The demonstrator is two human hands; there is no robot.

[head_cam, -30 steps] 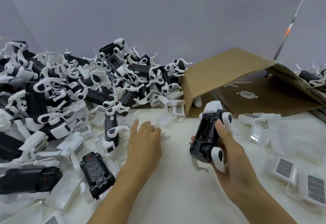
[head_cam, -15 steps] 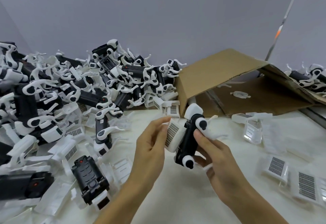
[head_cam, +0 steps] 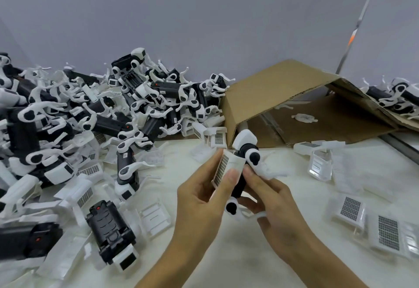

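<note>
head view | right hand [head_cam: 272,201] curls round a slim black-and-white plastic device [head_cam: 245,140], held tilted above the table just in front of the open brown cardboard box [head_cam: 272,92] | left hand [head_cam: 199,199] pinches a white rectangular plastic cover with dotted grid label [head_cam: 226,169] against the device's side (the two touch) | heap of similar black-and-white devices [head_cam: 136,106] left of the box

No legible text anywhere. Held white cover [head_cam: 229,167]: dot-grid code patch, no letters. Small sticker [head_cam: 125,155] on black device [head_cam: 127,169] in pile [head_cam: 90,110]: print too small to read.
</note>
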